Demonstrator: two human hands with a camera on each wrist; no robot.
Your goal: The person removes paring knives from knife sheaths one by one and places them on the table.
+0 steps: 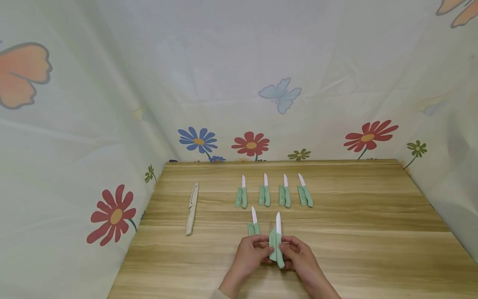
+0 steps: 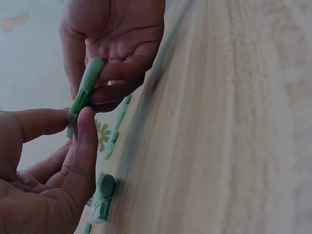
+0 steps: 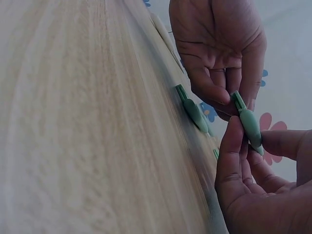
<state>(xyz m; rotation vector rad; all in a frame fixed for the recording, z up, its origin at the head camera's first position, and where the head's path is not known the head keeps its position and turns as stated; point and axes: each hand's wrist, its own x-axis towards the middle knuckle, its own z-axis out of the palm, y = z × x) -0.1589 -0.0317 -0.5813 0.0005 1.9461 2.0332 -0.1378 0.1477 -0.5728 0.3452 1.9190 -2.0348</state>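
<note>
Near the front of the table, my left hand [image 1: 251,254] pinches a green sheath [image 1: 273,245] between thumb and fingers. Beside it, my right hand [image 1: 301,257] grips the green handle of a small knife [image 1: 278,224], its white blade bare and pointing away from me. Sheath and handle lie side by side, close together, above the wood. In the left wrist view the knife's handle [image 2: 91,73] slants up from the fingertips; the right wrist view shows the handle [image 3: 250,127] between thumb and fingers. Just beyond my left hand lies another green knife [image 1: 255,226] with its sheath, partly hidden.
Across the back of the table lie several green knives [image 1: 267,195] in a row, white blades bare, each with a sheath at its left. A beige knife [image 1: 191,211] lies apart at the left. Printed cloth walls [image 1: 224,83] surround the wooden table [image 1: 373,232] at the back and sides.
</note>
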